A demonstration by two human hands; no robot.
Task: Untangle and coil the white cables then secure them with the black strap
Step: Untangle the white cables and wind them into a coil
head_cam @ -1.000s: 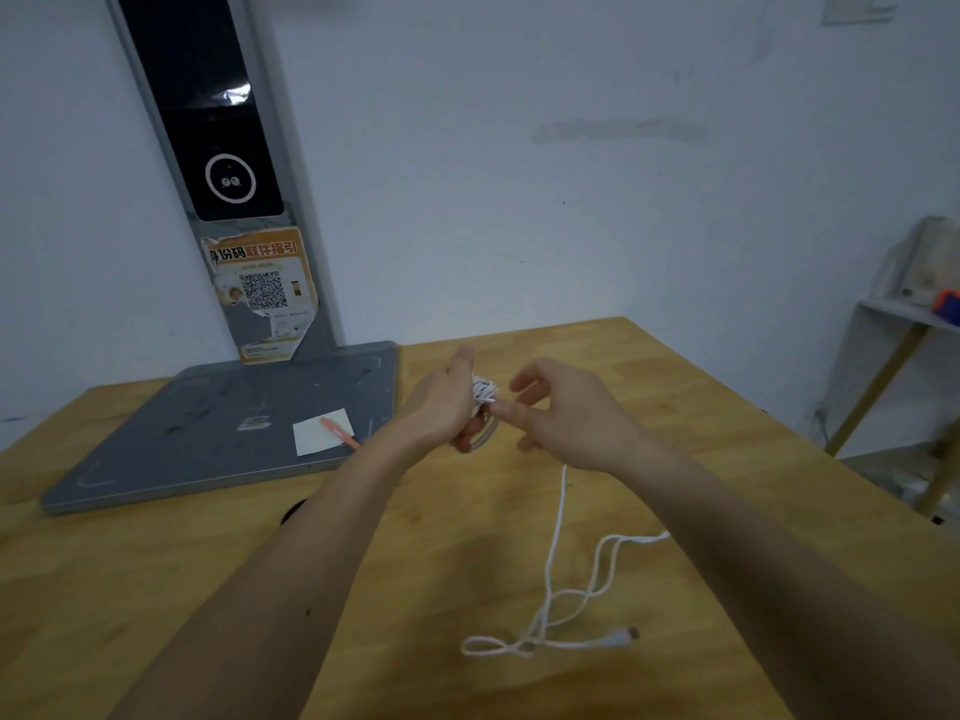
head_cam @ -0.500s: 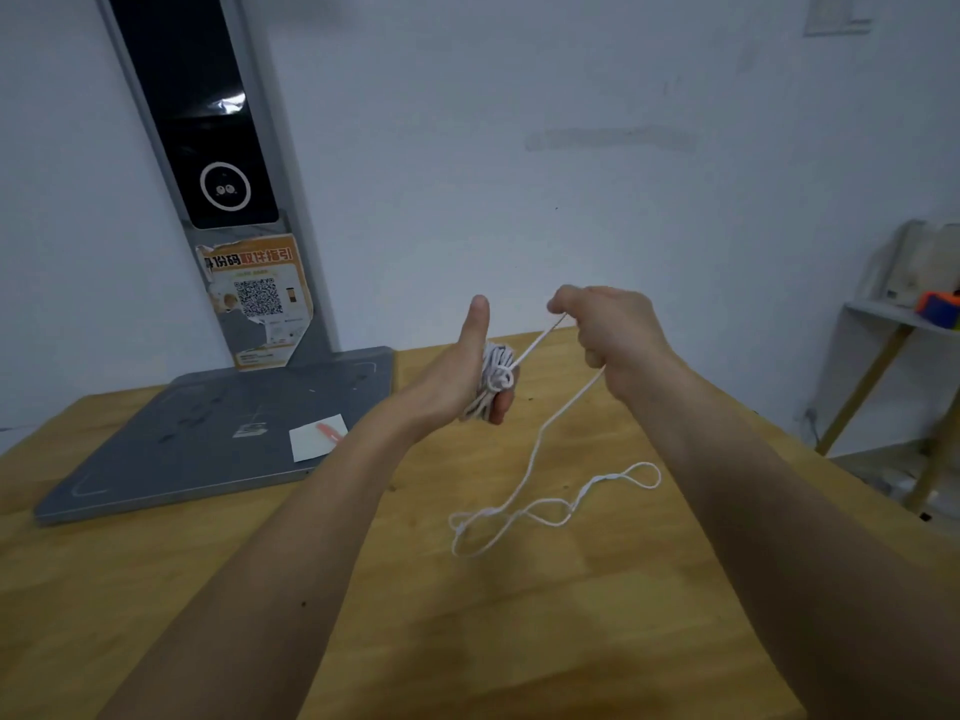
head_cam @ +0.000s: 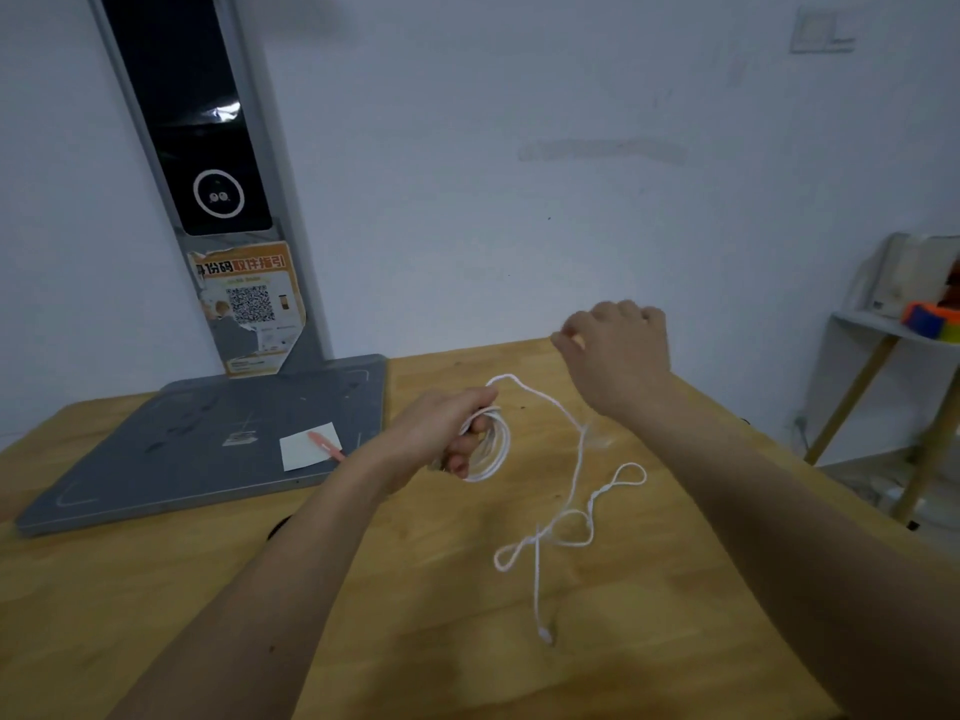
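Wall: plain white wall point(head_cam: 519, 96), scuffed, with a faint grey horizontal smear at mid-height.
Wall fitting: pale switch plate point(head_cam: 822, 29) at upper right.
Surface: light wooden surface point(head_cam: 415, 615), grain visible, a few dark specks.
Stand: grey flat base point(head_cam: 182, 449) on the surface at left, with an upright column point(head_cam: 197, 148) carrying a black panel and a torn orange QR sticker point(head_cam: 249, 309).
Shelf: white shelf point(head_cam: 883, 324) on wooden legs at right, holding blurred items.
Light: dim, even.
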